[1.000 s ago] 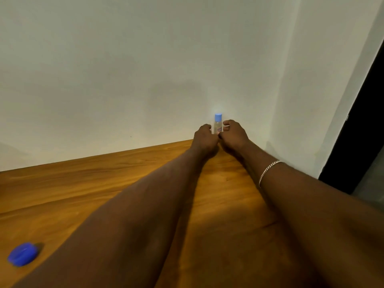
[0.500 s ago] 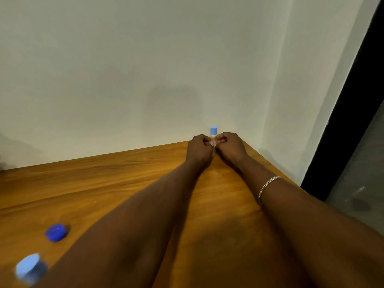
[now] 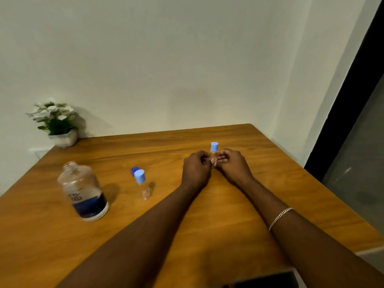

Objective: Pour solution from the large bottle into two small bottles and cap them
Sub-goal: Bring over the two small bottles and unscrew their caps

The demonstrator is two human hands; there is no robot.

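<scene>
— Labels: could you read any?
— No; print on the big bottle (image 3: 83, 192) was blurred. Left hand (image 3: 196, 169) and right hand (image 3: 232, 166) both pinched a capped small bottle (image 3: 214, 147), upright, well right of it.

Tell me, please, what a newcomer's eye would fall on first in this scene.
The left hand and right hand meet over the table, right of centre, pinching a blue-capped small bottle. Further left stand a second small bottle, capped, and the open large bottle, a dark blue cap lying behind the former.
</scene>
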